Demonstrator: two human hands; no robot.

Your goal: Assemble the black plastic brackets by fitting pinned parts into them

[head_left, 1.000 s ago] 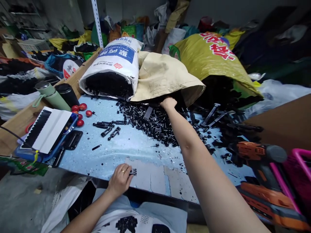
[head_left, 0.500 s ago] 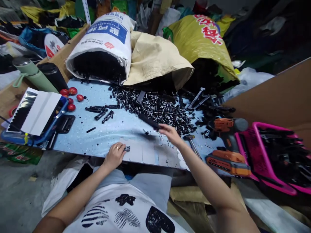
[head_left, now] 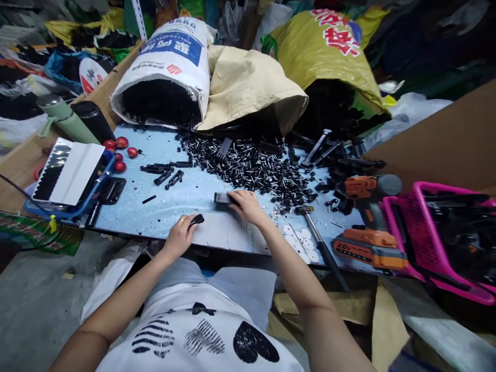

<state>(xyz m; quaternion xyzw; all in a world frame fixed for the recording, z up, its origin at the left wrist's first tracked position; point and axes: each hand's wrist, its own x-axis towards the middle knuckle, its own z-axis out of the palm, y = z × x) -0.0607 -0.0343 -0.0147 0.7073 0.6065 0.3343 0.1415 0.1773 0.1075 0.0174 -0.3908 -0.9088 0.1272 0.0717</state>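
Observation:
My left hand (head_left: 180, 235) is closed on a small black plastic part (head_left: 198, 219), held just above the near edge of the table. To its right, my right hand (head_left: 247, 205) grips a black oblong piece (head_left: 222, 199) whose flat greyish face is turned up and to the left. The two pieces are apart. Beneath them lies a pale board (head_left: 220, 232) on the blue table top. Behind my right hand spreads a heap of small black parts with metal pins (head_left: 248, 165). Several black jointed pieces (head_left: 168, 175) lie farther left.
A hammer (head_left: 321, 243) lies by white discs (head_left: 304, 240), its handle past the table edge. Right of it are an orange cordless drill (head_left: 368, 222) and a pink basket (head_left: 430, 243). Open sacks (head_left: 248, 82) line the back. A blue tray (head_left: 73, 209) and bottles (head_left: 64, 121) stand left.
My right hand has come left and nearer with the black oblong piece, turning it. My left hand has lifted its small black part and tilted it. The hammer handle and discs are now uncovered.

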